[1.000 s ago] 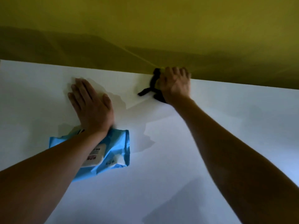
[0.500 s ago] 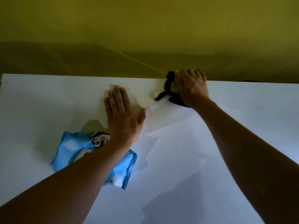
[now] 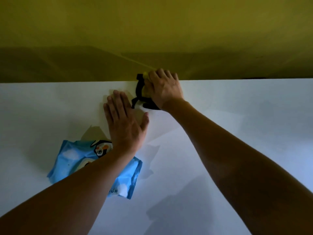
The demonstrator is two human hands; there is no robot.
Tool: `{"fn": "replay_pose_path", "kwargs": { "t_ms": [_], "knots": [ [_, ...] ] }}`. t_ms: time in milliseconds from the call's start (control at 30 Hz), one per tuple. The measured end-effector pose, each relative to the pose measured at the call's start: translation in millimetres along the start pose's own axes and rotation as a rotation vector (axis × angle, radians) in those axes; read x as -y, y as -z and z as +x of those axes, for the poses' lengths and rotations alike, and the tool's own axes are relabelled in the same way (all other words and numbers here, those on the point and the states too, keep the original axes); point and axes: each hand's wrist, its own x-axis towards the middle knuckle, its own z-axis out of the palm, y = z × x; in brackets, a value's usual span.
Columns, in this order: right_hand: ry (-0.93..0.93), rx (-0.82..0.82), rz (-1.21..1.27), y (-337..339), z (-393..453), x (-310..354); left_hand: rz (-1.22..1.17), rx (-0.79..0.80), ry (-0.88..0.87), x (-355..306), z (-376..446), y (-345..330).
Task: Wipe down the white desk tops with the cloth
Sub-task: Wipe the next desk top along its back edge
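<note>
- Left hand [image 3: 124, 123] is lying flat on the white desk top [image 3: 237, 133], palm down, with fingers straight and held together, pointing toward the far edge; the thumb is angling out to the right.
- Whether a white cloth or wipe is lying under this palm cannot be told; pale creased shapes are showing beside the hand, but they are blending with the surface.
- Right hand [image 3: 165, 89] is resting at the far edge of the desk top, fingers curled over a yellowish object [image 3: 145, 90] with black straps [image 3: 138, 92]; the grip is covering most of that object, so its kind cannot be told.
- Black straps are trailing out from under the right hand toward the left and near side, ending just beside the left thumb tip.
- Blue wipes pack [image 3: 76, 160] is lying flat on the desk top at the near left, partly hidden by the left forearm. Its long axis is running from the far left toward the near right, and a printed penguin figure is showing at its far edge.
- White desk top is stretching left to right across the view, its far edge meeting a yellow wall [image 3: 152, 31].
- Both forearms are reaching from the near side toward the far edge, with the two hands near each other.
</note>
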Motion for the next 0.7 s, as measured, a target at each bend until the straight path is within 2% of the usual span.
{"fn": "replay_pose_path", "kwargs": {
  "t_ms": [200, 300, 433, 600, 700],
  "knots": [
    [-0.215, 0.006, -0.046, 41.6, -41.4, -132.9, -0.020, -0.011, 0.011, 0.9, 1.1, 0.5],
    [-0.272, 0.009, -0.081, 51.7, -45.8, -158.0, -0.007, -0.020, 0.013, -2.7, 1.8, -2.1],
    [-0.274, -0.014, -0.087, 42.8, -41.2, -129.7, 0.016, -0.019, 0.025, -4.4, 1.8, -3.0],
    [-0.098, 0.050, -0.029, 10.2, -13.9, -32.4, 0.046, -0.018, 0.017, -4.5, 1.9, -4.1],
    [-0.043, 0.050, -0.005, 8.0, -5.0, -20.8, 0.073, -0.016, 0.000, 0.1, 2.7, -4.7]
  ]
}}
